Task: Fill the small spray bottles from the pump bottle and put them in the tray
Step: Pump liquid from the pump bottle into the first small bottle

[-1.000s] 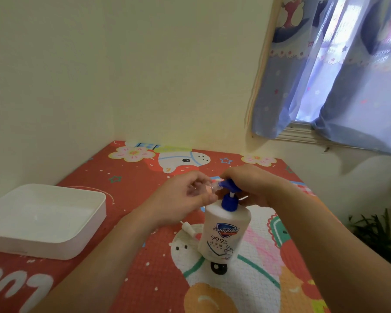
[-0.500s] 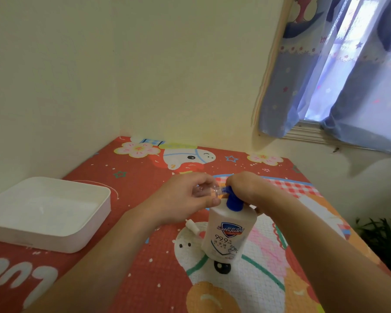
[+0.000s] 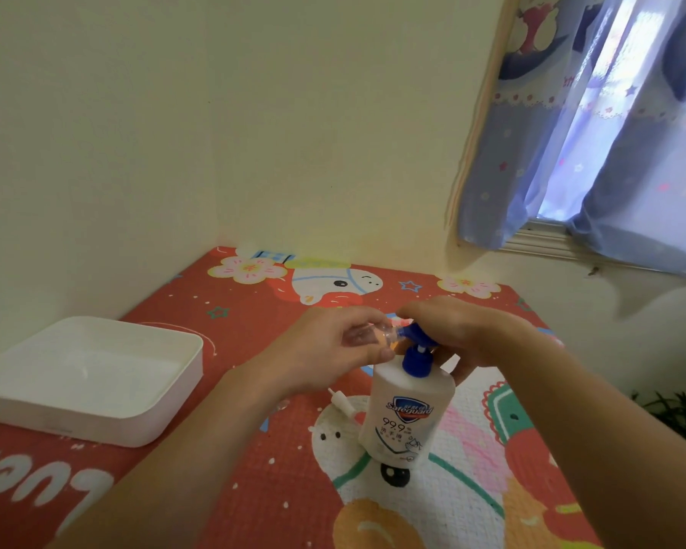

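Note:
A white pump bottle (image 3: 406,418) with a blue pump head (image 3: 417,342) stands on the patterned mat. My left hand (image 3: 325,350) holds a small clear spray bottle (image 3: 367,336) on its side, its open neck against the blue nozzle. My right hand (image 3: 460,330) rests on top of the pump head, fingers curled over it. A small white spray cap (image 3: 343,404) lies on the mat just left of the pump bottle. The white tray (image 3: 163,394) sits at the left with nothing in it.
The red cartoon mat (image 3: 254,489) covers the table, which fits into a corner of cream walls. A blue curtain (image 3: 571,132) hangs over a window at the upper right. A green plant (image 3: 674,410) shows past the table's right edge.
The pump head was pressed down half a second ago and stands higher now. Both hands keep their grip; the view has shifted slightly.

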The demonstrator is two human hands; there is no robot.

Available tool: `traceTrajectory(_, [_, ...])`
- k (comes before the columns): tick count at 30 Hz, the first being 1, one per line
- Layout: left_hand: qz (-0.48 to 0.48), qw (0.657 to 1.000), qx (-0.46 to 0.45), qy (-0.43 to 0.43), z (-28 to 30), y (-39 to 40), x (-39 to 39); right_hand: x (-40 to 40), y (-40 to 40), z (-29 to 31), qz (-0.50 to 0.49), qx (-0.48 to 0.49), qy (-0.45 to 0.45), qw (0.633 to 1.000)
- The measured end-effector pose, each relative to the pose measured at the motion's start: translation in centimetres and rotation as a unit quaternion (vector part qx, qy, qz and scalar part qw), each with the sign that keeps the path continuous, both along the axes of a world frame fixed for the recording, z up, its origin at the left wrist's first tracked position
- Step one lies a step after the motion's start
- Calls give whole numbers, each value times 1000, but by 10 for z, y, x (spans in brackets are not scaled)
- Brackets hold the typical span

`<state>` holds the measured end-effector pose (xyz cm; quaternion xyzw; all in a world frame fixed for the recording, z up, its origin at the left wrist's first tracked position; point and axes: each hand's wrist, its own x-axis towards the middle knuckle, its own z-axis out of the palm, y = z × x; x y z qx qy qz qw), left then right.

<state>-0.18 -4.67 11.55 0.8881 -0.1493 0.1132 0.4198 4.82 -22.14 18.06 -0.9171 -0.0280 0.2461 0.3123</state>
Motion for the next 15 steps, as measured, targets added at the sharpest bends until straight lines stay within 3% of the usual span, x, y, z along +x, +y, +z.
traceTrajectory(10, [6, 1000, 5, -8, -5, -1, 4, 4, 4, -7, -2, -31, 10, 999])
traceTrajectory(15, [10, 1000, 13, 4, -6, -1, 6, 2, 8, -13, 35, -82, -67, 994])
